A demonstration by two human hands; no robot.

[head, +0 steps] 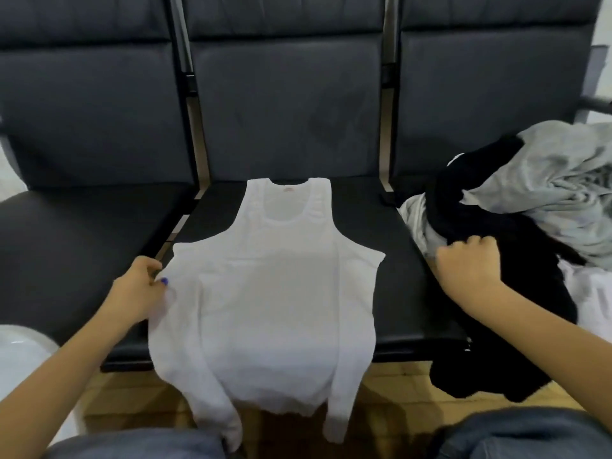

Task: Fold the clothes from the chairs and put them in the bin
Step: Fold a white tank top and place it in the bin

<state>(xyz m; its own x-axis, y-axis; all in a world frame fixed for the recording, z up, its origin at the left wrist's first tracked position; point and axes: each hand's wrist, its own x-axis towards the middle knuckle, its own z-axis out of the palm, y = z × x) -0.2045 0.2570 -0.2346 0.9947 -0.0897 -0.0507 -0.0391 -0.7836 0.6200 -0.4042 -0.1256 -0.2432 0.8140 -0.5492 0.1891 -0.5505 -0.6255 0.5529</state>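
A white tank top (275,293) lies spread flat on the middle black chair seat (397,253), its hem hanging over the front edge. My left hand (139,289) pinches the top's left side edge near the armhole. My right hand (470,263) hovers with curled fingers at the seat's right edge, right beside a black garment (490,309); whether it grips that cloth I cannot tell. A pile of grey clothes (556,190) and white cloth (589,299) lies on the right chair.
A row of three dark padded chairs fills the view; the left seat (76,240) holds nothing. A white rounded object (20,356), possibly the bin, shows at the lower left. My knees in jeans (530,435) are at the bottom, above a wooden floor (390,392).
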